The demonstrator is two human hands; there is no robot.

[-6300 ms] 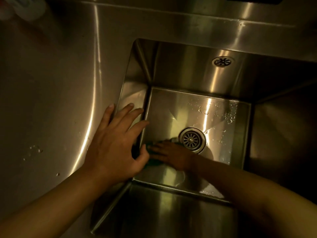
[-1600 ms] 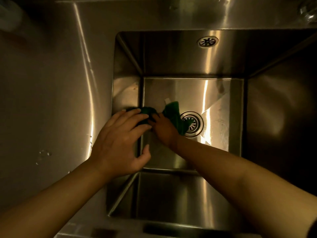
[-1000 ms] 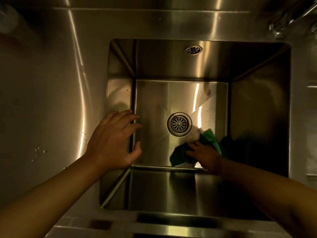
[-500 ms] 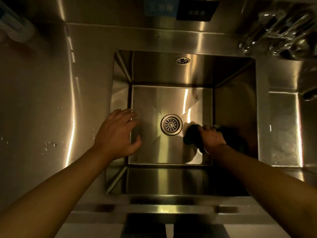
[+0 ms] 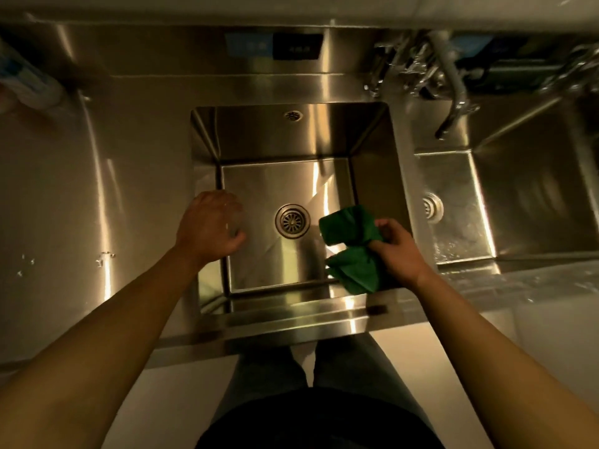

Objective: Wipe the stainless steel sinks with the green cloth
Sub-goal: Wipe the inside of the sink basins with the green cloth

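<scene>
Head: right hand [image 5: 400, 251] clutching cloth [image 5: 353, 247], now lifted from sink [image 5: 291, 137] floor; left hand [image 5: 209, 226] off rim, loose, empty. Second sink [image 5: 525, 202] likely next.

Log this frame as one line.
right hand: grips bunched green cloth over right side of left sink | left hand: empty, at its left rim | right sink: droplets on floor

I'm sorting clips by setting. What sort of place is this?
Likely a commercial kitchen's washing-up area: a deep stainless steel sink, a second sink beside it, both set in one steel counter, with taps behind.
</scene>
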